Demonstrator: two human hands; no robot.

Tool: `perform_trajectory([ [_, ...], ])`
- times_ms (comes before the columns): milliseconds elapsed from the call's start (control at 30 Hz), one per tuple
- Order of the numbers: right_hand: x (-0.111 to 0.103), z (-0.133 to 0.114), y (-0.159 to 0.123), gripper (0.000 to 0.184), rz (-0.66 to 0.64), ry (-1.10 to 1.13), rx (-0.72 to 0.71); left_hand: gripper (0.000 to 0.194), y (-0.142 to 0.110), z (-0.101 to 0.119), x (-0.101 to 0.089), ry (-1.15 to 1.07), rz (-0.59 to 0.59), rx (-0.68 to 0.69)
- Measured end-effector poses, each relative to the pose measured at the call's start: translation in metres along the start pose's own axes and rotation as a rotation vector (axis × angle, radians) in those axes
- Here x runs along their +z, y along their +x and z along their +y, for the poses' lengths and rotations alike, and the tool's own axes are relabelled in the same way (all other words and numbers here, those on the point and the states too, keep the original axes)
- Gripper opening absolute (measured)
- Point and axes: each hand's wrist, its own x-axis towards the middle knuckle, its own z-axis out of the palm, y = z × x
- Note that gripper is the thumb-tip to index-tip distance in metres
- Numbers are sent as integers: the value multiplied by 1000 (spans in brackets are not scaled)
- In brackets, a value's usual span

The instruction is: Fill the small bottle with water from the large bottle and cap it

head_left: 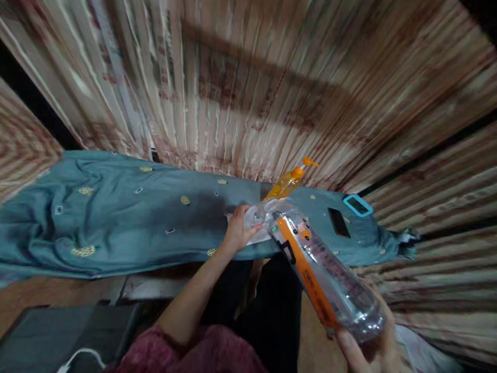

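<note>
My right hand [368, 347] grips the base of a clear plastic bottle [330, 274] with an orange label, held tilted with its neck pointing away toward the table. My left hand [238, 230] is closed around the bottle's neck or cap end, just above a white cloth or paper [259, 237] on the teal cloth [116, 217]. An orange pump bottle [287, 182] stands right behind the clear bottle's neck.
A dark phone [338, 223] and a teal-cased phone [357, 205] lie on the right end of the teal-covered table. A striped curtain [272, 88] hangs behind. A dark box [58, 336] with a white cable sits at lower left.
</note>
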Motion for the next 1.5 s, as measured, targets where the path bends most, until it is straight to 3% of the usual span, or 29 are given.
perform_trajectory([
  [233,14,-33,-12,90,64,21,52,48,0,-6,2,-1,23,23],
  [700,18,-49,-12,87,83,59,96,51,1,-10,4,17,32,34],
  [1500,15,-37,-14,84,67,32,36,47,0,3,-1,-95,14,-40],
])
